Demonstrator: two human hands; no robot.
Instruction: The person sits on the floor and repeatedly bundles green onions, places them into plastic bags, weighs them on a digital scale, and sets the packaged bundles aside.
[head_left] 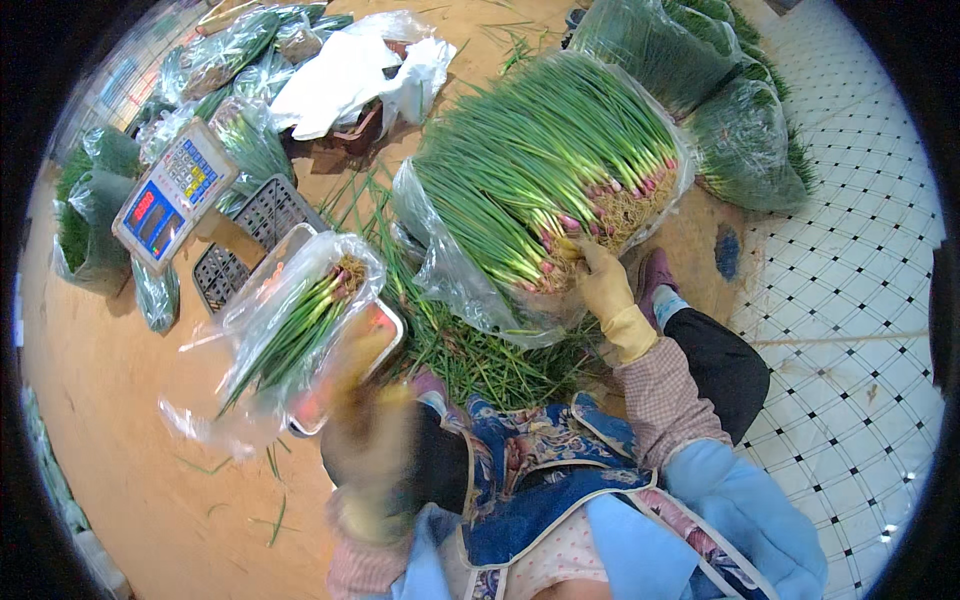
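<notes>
A big bundle of spring onions point(545, 150) lies in an opened clear plastic bag, its roots and pinkish bulbs toward me. My right hand point(608, 290), in a yellowish rubber glove, has its fingers closed at the bulbs and roots along the near edge. Left of it, a smaller bunch of spring onions point(308, 318) rests in a clear bag point(360, 258) on the scale's tray point(388, 350). Smeared by motion, my gloved left hand point(372, 430) is beside the tray's near edge, over my leg; its fingers cannot be made out.
A digital scale display point(172, 195) with red digits stands at the left, beside a dark plastic crate point(268, 215). Loose green leaves point(490, 365) cover the floor before me. Bagged greens point(745, 140) stand at the far right; white plastic bags point(335, 85) lie at the back left.
</notes>
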